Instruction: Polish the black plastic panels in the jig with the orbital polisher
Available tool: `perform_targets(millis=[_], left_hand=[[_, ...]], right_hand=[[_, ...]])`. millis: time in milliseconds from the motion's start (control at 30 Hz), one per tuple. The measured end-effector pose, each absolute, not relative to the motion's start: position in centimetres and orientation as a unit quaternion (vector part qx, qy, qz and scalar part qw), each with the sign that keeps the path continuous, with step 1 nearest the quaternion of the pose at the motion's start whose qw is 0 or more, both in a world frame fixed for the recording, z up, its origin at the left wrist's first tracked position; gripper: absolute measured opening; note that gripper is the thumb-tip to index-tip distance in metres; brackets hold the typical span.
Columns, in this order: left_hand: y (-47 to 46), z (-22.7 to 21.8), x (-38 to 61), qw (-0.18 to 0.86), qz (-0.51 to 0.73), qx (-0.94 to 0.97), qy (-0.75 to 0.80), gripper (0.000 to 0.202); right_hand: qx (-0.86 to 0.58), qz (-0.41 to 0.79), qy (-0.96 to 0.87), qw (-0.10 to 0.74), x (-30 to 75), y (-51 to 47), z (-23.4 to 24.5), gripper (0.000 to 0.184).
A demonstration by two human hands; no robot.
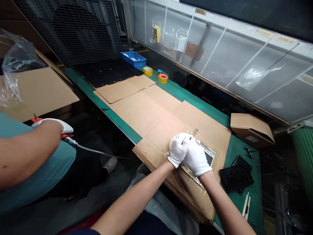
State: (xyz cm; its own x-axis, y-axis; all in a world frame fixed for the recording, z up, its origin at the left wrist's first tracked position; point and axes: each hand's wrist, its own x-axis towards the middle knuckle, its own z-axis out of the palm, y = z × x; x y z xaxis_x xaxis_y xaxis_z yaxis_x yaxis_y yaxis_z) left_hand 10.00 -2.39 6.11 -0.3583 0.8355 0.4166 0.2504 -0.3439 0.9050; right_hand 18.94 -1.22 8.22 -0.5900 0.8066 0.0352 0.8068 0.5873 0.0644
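Hands close together, your left hand point(178, 150) and right hand point(196, 157) sit in white fabric gloves, side by side and narrow, bearing down on a flat dark panel in glossy clear plastic film point(208, 157); whether your fingers grip or only press, you cannot tell. That wrinkled film shines silver at the panel's edge and spreads over the brown corrugated cardboard sheet point(156, 122) beneath, near its front edge. The sheet lies flattened and creased along a green work mat point(236, 150). To your right lie black plastic panels point(236, 174) and a tan cardboard box point(251, 130). Farther along, you have yellow and orange tape rolls point(148, 70) and a blue plastic bin point(133, 58). On your left, a co-worker's white-gloved hand point(52, 125) holds an orange-handled air tool point(67, 137) with a grey hose.
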Motion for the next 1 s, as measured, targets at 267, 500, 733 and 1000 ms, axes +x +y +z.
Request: perform_targets(millis=[267, 500, 733, 1000], left_hand=[[-2.9, 4.9, 21.7, 0.282, 0.600, 0.584, 0.469, 0.021], [-3.6, 5.1, 19.7, 0.292, 0.577, 0.584, 0.491, 0.023], [0.7, 6.6, 10.8, 0.298, 0.561, 0.548, 0.543, 0.028], [-1.8, 5.6, 21.3, 0.305, 0.576, 0.581, 0.488, 0.022]], right_hand=[[-0.525, -0.065, -0.848, -0.024, 30.8, -4.4, 8.0, 0.049], [-0.564, -0.021, -0.825, -0.035, 29.3, -5.0, 8.1, 0.046], [-0.503, 0.074, -0.861, 0.011, 19.4, 1.1, 10.5, 0.042], [-0.622, 0.082, -0.777, 0.048, 31.2, -4.0, 8.0, 0.053]])
